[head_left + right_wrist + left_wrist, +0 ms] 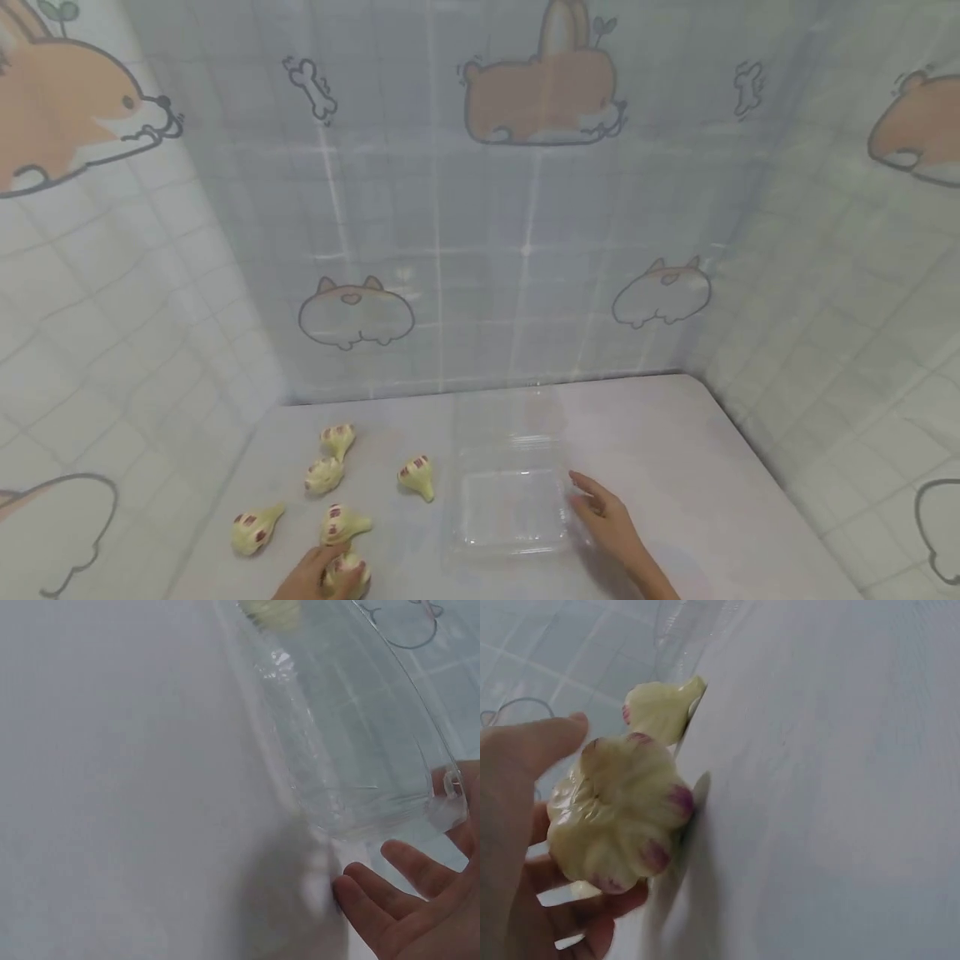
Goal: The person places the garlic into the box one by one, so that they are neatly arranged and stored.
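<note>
My left hand (pixel 306 577) is around a garlic bulb (pixel 622 817) at the table's near left, cream with purple patches. In the left wrist view the fingers curl along its side and underside, while the thumb is spread near its top. Just beyond it lies another garlic bulb (pixel 342 525). A clear plastic box (pixel 513 510) stands in the middle of the table, its lid flap (pixel 504 417) folded back toward the wall. At the box's right side is my right hand (pixel 611 523), fingers loosely extended; its thumb shows by the rim corner in the right wrist view.
More garlic bulbs lie on the left of the table: one at the far left (pixel 255 529), a close pair (pixel 325 475) behind, and one (pixel 417 475) beside the box. Printed curtain-like sheets (pixel 480 208) enclose the back and both sides of the white tabletop (pixel 667 450).
</note>
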`<state>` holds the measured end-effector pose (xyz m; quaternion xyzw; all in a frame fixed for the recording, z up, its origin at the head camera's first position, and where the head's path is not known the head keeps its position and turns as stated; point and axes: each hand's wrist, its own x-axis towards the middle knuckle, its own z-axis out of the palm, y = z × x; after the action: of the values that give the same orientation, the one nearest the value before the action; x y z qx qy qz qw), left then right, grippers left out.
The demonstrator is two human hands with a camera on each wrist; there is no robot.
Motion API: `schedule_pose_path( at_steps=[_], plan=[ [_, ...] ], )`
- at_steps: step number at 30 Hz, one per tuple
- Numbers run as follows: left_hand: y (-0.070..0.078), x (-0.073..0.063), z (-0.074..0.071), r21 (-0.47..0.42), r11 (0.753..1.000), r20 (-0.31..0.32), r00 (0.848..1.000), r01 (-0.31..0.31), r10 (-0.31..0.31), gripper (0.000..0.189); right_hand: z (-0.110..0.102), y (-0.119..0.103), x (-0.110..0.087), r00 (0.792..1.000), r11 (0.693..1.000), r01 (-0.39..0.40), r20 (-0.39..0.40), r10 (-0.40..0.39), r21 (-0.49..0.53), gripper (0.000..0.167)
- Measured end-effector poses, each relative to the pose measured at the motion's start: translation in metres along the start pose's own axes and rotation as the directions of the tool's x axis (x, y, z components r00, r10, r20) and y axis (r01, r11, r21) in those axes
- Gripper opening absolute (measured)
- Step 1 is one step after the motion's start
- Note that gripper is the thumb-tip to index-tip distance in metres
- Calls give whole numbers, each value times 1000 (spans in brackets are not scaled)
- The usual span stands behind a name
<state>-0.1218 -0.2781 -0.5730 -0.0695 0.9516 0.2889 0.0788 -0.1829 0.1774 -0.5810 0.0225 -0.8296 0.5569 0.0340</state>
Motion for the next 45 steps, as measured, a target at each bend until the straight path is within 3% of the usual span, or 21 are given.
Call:
schedule_pose_path(
  at_steps=[5, 8, 17, 20, 24, 30, 33, 35, 37, 40, 41, 42, 43, 45],
  plan=[
    [-1, 5, 7, 24, 999, 17, 999, -32, 32, 70, 5, 0, -1, 997, 987, -72, -10, 74, 146, 39],
    [0, 7, 8, 18, 1000, 40, 999, -4, 3, 72, 8, 0, 0, 993, 976, -106, -29, 113, 191, 40],
    [4, 8, 10, -48, 999, 64, 998, 19, -16, 70, 20, -2, 3, 945, 932, -273, -116, 306, 238, 41],
    [5, 4, 13, -77, 996, 44, 998, 47, -44, 72, 25, -2, 2, 929, 911, -315, -109, 353, 265, 41],
    [8, 5, 16, -104, 994, -47, 998, -40, 35, 65, 27, -1, 4, 926, 904, -319, -110, 362, 284, 42],
    [18, 19, 21, -151, 968, -199, 965, -200, 169, 48, 23, -3, 8, 940, 908, -265, -123, 318, 326, 41],
    [24, 23, 23, -196, 955, -232, 956, -225, 177, 45, 22, -4, 9, 938, 907, -267, -129, 322, 326, 41],
    [26, 25, 25, -196, 947, -277, 940, -256, 197, 44, 22, -5, 10, 936, 906, -271, -133, 327, 324, 41],
    [26, 26, 26, -181, 933, -351, 906, -312, 235, 42, 23, -5, 11, 937, 908, -270, -131, 325, 320, 40],
    [25, 25, 29, -148, 893, -462, 828, -424, 317, 40, 23, -7, 11, 939, 909, -265, -127, 319, 322, 39],
    [25, 24, 30, -146, 883, -483, 811, -446, 329, 39, 23, -7, 12, 938, 909, -267, -128, 321, 320, 38],
    [25, 23, 29, -142, 882, -492, 805, -450, 332, 36, 24, -8, 12, 937, 909, -273, -128, 326, 314, 38],
    [25, 22, 29, -152, 882, -490, 809, -446, 325, 34, 24, -8, 12, 936, 910, -278, -128, 329, 307, 38],
    [25, 20, 29, -198, 897, -451, 849, -395, 275, 34, 25, -9, 13, 931, 910, -293, -130, 341, 294, 38]
  ],
)
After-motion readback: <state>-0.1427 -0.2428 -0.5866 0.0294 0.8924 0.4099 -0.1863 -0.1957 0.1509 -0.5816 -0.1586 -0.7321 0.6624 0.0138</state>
